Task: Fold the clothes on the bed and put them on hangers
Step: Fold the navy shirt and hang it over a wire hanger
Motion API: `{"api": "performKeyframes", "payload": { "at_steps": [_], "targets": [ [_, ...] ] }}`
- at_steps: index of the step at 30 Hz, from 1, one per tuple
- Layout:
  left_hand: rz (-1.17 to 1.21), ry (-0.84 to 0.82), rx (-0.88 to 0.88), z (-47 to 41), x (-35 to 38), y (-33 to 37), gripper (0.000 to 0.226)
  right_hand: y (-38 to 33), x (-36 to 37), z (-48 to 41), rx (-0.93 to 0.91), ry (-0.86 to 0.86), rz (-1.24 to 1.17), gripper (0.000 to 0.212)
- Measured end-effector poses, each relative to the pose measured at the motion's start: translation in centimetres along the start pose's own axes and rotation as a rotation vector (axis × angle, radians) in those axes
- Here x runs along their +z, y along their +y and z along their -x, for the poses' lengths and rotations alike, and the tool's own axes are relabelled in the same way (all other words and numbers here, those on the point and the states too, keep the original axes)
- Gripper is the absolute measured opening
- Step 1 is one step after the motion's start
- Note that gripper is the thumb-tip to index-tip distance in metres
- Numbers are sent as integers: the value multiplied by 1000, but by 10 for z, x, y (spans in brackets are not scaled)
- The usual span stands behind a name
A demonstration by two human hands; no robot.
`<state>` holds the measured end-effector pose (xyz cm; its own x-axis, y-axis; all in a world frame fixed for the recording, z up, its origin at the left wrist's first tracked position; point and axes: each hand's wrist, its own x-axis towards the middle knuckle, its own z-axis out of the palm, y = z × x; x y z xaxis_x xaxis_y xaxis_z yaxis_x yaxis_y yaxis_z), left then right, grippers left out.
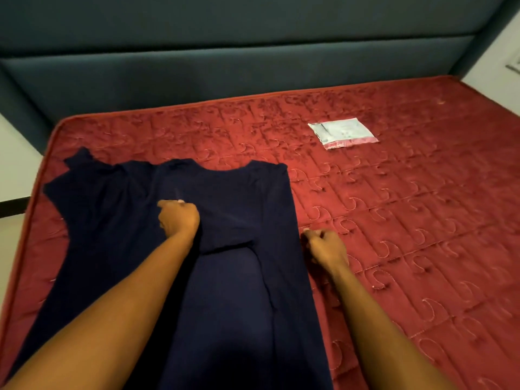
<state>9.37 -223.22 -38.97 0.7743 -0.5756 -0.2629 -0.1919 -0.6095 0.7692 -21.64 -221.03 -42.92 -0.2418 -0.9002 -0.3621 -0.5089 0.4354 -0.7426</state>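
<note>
A navy blue shirt [118, 249] lies spread on the red mattress [422, 220], collar towards the headboard. Its right side is folded inward, and its left sleeve still sticks out flat. My left hand [178, 218] sits on the middle of the shirt below the collar, fingers curled down into the fabric. My right hand [323, 247] rests on the mattress right at the shirt's folded right edge. Its fingers are curled, and I cannot tell whether they pinch that edge. No hanger is in view.
A flat white plastic packet [343, 132] lies on the mattress, far right of the shirt. A dark blue padded headboard [225, 66] runs along the far side. The mattress's left edge [36, 192] is close to the shirt's sleeve.
</note>
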Motion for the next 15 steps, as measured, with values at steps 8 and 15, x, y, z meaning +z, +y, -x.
{"api": "performKeyframes", "payload": {
  "at_steps": [8,15],
  "targets": [
    [427,-430,-309,-38,1,-3,39,-101,25,-86,-242,86,129,35],
    [341,-85,151,-30,15,-31,31,-110,47,-122,-289,-81,549,76]
  ]
}}
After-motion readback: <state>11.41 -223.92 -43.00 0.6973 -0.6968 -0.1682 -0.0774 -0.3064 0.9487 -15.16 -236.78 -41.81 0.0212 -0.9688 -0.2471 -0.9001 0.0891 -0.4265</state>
